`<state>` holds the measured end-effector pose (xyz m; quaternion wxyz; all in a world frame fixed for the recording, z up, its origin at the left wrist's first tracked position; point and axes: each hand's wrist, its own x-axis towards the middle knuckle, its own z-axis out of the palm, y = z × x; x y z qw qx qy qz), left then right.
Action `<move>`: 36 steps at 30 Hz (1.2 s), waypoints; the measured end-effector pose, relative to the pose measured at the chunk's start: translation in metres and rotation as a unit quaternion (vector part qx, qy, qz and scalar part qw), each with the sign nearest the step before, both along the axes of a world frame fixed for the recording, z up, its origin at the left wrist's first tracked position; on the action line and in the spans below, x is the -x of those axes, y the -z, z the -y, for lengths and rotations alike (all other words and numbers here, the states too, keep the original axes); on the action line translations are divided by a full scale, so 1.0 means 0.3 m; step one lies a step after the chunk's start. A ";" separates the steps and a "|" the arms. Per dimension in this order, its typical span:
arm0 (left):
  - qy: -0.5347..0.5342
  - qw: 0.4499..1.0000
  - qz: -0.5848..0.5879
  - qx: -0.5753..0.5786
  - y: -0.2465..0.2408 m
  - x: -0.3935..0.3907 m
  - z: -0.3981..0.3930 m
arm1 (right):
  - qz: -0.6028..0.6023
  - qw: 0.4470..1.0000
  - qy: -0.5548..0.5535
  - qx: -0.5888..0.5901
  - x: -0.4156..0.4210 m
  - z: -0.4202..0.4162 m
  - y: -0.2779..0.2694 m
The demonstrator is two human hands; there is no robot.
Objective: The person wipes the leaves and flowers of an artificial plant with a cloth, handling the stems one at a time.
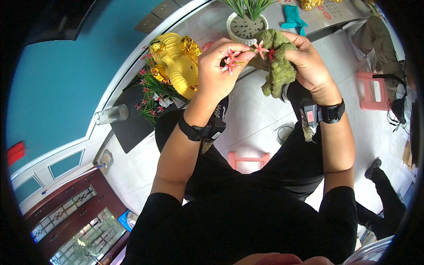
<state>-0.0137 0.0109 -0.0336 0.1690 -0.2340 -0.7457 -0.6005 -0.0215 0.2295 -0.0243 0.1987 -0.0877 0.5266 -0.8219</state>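
Observation:
My left hand point(220, 68) holds several small pink-and-white artificial flowers point(231, 59) between thumb and fingers. One more pink flower point(260, 49) shows just past its fingertips, against a clump of green artificial moss point(280, 66). The moss is gripped along its right side by my right hand point(309, 63), and a red spot shows in its middle. Whether the flower's stem is inside the moss I cannot tell. Behind the clump stands a white pot point(232, 28) with long green artificial leaves and dark specks on its grey filling.
A golden elephant figure point(180, 66) and artificial grass with pink flowers point(147, 94) lie at the left, near a clear glass point(112, 114). A teal cloth-like item point(293, 20) lies at the back. Pink stools point(374, 91) and other people's legs point(382, 198) are at the right.

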 end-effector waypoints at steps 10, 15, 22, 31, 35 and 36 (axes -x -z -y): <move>0.000 0.995 0.058 -0.080 -0.004 -0.006 0.009 | 0.046 0.997 0.052 0.035 0.023 -0.034 0.000; 0.000 0.996 0.069 -0.058 -0.007 -0.013 0.009 | -0.002 0.999 0.009 0.035 0.012 -0.016 -0.009; 0.030 0.999 0.030 -0.020 0.005 -0.003 0.002 | -0.041 0.999 -0.016 -0.020 0.002 -0.008 0.000; 0.031 0.998 0.050 -0.015 0.013 -0.004 0.011 | -0.097 0.989 -0.064 -0.090 0.001 -0.020 -0.032; 0.037 0.998 0.050 -0.032 0.008 -0.004 0.005 | -0.092 0.990 -0.066 -0.079 -0.002 -0.005 -0.031; 0.035 0.997 0.054 -0.031 0.005 -0.005 0.005 | -0.089 0.991 -0.060 -0.075 -0.006 0.000 -0.034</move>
